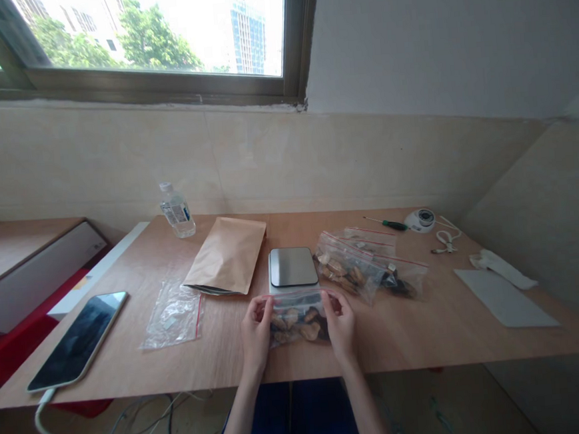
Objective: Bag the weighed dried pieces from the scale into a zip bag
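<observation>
A clear zip bag [298, 324] with brown dried slices inside is held up near the table's front edge. My left hand [256, 323] pinches its upper left corner, and my right hand [339, 315] pinches the upper right corner. The red-lined top of the bag runs between my hands. Just behind it is a small scale [293, 267] with a metal plate and nothing on the plate. Filled zip bags [346, 269] lie to the right of the scale. A brown paper pouch [230, 255] lies left of it, partly over a flat clear bag [170, 320].
A phone [79, 340] with a cable lies at the left. The water bottle [177, 211] stands at the back left. At the right are a screwdriver [394, 225], a white dome camera [420, 221], a coiled cable [446, 241] and a white sheet [505, 299] with crumpled tissue.
</observation>
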Tool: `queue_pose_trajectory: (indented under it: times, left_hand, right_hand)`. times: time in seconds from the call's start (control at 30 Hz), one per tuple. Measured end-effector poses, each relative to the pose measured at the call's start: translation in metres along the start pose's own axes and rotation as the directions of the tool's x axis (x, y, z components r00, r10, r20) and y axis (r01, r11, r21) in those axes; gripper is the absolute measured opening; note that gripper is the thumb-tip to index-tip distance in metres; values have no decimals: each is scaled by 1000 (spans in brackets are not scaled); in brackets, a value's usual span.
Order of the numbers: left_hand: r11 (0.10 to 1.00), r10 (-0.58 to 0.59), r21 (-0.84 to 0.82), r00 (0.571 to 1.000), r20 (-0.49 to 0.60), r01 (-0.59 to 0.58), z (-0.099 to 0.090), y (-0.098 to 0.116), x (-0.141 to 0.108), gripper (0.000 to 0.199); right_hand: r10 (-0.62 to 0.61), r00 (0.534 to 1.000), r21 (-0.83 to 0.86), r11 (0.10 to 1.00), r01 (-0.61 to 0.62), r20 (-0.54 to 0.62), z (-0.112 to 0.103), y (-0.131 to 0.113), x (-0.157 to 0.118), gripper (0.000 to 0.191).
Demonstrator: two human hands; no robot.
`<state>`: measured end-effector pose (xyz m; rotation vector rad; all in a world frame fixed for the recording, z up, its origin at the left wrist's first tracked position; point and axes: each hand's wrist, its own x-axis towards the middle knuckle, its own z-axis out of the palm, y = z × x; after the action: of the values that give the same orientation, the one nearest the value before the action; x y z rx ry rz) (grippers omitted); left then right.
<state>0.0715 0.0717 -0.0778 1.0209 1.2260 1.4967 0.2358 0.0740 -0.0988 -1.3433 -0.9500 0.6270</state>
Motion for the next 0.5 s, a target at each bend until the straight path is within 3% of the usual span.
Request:
queue_pose_trajectory:
  times: [0.2,0.5]
  left_hand:
    - [999,-32,7,994,104,31,0,4,0,29]
    - [999,16,39,998,68,-19,-3,0,1,27]
  right_hand:
    - [91,994,73,993,-96,66,-1,-9,-1,39]
    - [101,980,84,990,-116,169,-1,-7,-1,39]
